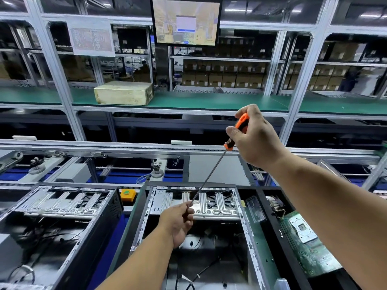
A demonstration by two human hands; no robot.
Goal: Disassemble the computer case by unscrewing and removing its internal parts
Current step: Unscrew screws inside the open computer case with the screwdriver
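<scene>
Head view. The right hand is raised above the bench, fingers curled tight round the orange-and-black handle of a long screwdriver. The left hand sits lower and nearer the person, fingertips pinching the thin shaft close to its lower end. The tool's long axis runs on a slant: handle up and away under the right hand, shaft descending toward the left hand. The tip is covered by the left fingers; whether it touches anything cannot be told.

Directly beneath the left hand stands the open computer case, black frame, silver drive bracket just beyond the fingertips. The case interior below the wrist is dark; loose cables show but are hard to separate. Its near end is cut off by the frame edge.

Under the right forearm lies a green circuit board, partly hidden by the arm. Left of the left hand stands a second open case.
</scene>
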